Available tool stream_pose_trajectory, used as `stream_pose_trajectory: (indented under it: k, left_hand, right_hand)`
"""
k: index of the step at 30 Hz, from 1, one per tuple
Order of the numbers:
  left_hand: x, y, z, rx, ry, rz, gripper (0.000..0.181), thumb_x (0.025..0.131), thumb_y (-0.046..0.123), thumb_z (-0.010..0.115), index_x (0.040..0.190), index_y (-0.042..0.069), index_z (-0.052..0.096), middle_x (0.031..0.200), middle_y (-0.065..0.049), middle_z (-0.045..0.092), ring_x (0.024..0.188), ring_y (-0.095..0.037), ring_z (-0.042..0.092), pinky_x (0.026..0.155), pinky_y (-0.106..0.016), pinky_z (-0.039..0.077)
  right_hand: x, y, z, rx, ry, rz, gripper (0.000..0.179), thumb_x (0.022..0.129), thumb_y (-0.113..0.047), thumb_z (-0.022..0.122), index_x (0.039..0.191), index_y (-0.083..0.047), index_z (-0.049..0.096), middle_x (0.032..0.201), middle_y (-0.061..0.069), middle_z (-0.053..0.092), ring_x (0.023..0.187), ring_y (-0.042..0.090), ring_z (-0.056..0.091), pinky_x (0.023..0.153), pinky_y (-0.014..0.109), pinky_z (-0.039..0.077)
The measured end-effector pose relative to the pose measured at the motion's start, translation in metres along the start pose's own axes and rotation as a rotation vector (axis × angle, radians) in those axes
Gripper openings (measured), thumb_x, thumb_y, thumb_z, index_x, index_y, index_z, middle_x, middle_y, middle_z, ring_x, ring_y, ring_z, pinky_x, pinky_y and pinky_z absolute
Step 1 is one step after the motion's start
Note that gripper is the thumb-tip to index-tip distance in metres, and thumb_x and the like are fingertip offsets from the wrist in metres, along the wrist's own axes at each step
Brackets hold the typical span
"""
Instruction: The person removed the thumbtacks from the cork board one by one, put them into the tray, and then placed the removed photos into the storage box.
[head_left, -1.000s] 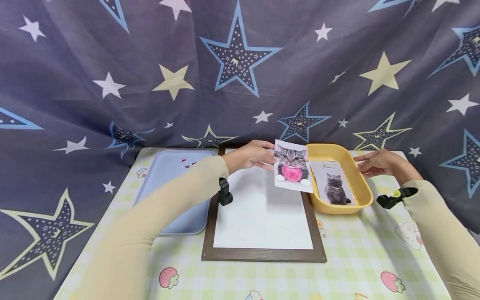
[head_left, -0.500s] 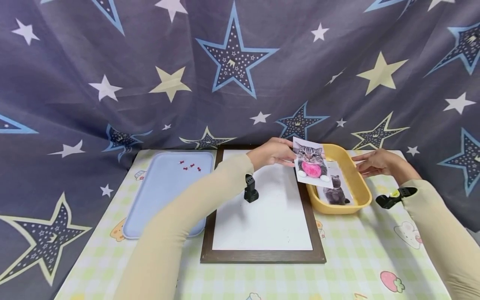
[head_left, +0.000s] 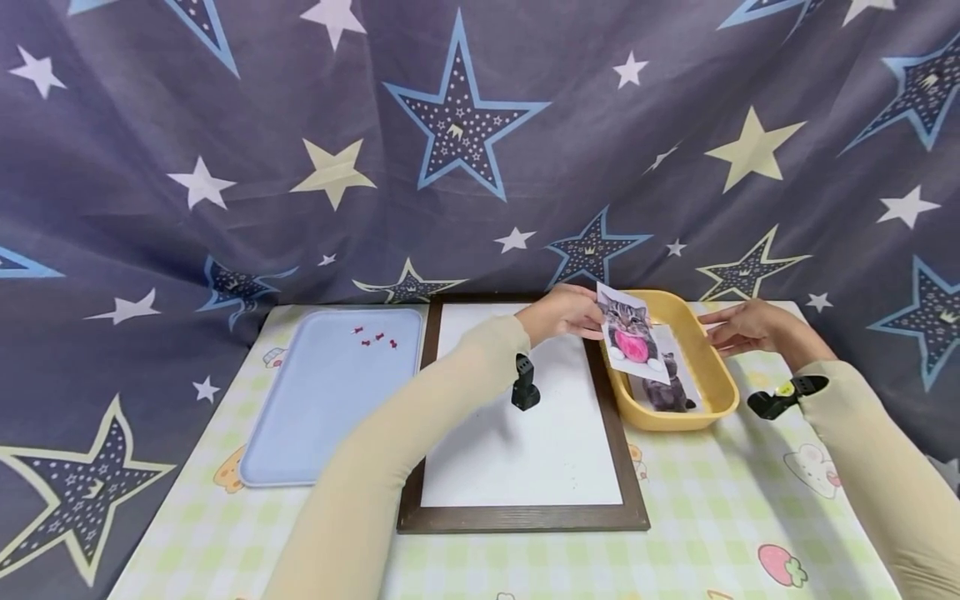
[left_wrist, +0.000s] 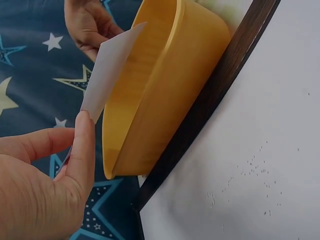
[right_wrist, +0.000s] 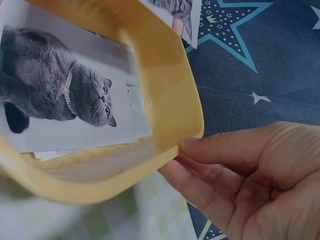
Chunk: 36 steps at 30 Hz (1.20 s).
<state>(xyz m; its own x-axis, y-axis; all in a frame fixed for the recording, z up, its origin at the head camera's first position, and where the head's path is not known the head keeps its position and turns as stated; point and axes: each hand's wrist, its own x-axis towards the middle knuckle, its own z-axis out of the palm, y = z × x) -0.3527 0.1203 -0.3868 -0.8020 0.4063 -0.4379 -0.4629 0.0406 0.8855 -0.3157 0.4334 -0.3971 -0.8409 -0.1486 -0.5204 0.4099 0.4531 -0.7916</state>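
My left hand (head_left: 564, 313) pinches the edge of a photo (head_left: 628, 335) of a tabby cat with a pink heart between thumb and fingers. The photo is tilted and overlaps the left side of a yellow plastic basin (head_left: 678, 422) in the head view; its white back (left_wrist: 107, 67) faces the left wrist camera. At the far right corner of the basin, my right hand (right_wrist: 265, 175) grips the rim, thumb on top and fingers below. Inside lies a photo of a grey cat (right_wrist: 55, 85) wearing a beaded collar, with other paper edges showing under it.
A whiteboard (head_left: 525, 458) in a dark brown frame lies left of the basin, its surface dotted with small holes. Farther left is a light blue tray (head_left: 330, 392) with several red push pins (head_left: 378, 337). A starry curtain (head_left: 480, 233) hangs behind the checked tablecloth (head_left: 720, 517).
My left hand has carried the tabby photo rightward from above the board to over the basin's left side, tilting it. The right hand keeps its hold on the rim.
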Motion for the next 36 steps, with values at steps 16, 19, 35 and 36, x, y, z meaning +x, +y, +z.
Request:
stream_pose_trajectory:
  k: [16, 19, 35, 36]
  left_hand:
    - [0.01, -0.008, 0.015, -0.031, 0.044, 0.008, 0.064, 0.083, -0.026, 0.058, 0.142, -0.004, 0.05, 0.131, -0.031, 0.062, 0.123, -0.044, 0.062, 0.099, -0.049, 0.058]
    - [0.01, -0.009, 0.017, -0.032, 0.047, 0.016, 0.06, 0.083, -0.026, 0.058, 0.139, -0.005, 0.053, 0.13, -0.031, 0.063, 0.12, -0.043, 0.064, 0.098, -0.048, 0.058]
    - [0.013, -0.014, 0.031, -0.026, 0.067, 0.021, 0.032, 0.081, -0.025, 0.061, 0.111, -0.013, 0.064, 0.097, -0.028, 0.072, 0.068, -0.026, 0.063, 0.095, -0.047, 0.06]
    - [0.013, -0.015, 0.032, -0.032, 0.071, 0.021, 0.032, 0.081, -0.025, 0.061, 0.11, -0.013, 0.065, 0.09, -0.025, 0.072, 0.064, -0.023, 0.061, 0.094, -0.047, 0.06]
  right_hand:
    - [-0.001, -0.002, 0.002, -0.023, 0.011, 0.014, 0.059, 0.096, 0.007, 0.061, 0.149, 0.014, 0.036, 0.087, -0.005, 0.073, 0.081, 0.008, 0.07, 0.081, 0.028, 0.064]
    - [0.0, -0.002, 0.002, -0.034, 0.01, 0.009, 0.06, 0.097, 0.007, 0.06, 0.15, 0.015, 0.034, 0.087, -0.005, 0.072, 0.082, 0.008, 0.07, 0.082, 0.028, 0.064]
    - [-0.001, -0.003, 0.003, -0.044, 0.022, -0.002, 0.064, 0.096, 0.007, 0.06, 0.151, 0.016, 0.029, 0.086, -0.004, 0.072, 0.081, 0.008, 0.069, 0.082, 0.029, 0.064]
    - [-0.001, -0.003, 0.003, -0.043, 0.021, 0.0, 0.064, 0.096, 0.007, 0.06, 0.151, 0.016, 0.029, 0.086, -0.004, 0.072, 0.081, 0.008, 0.069, 0.082, 0.029, 0.064]
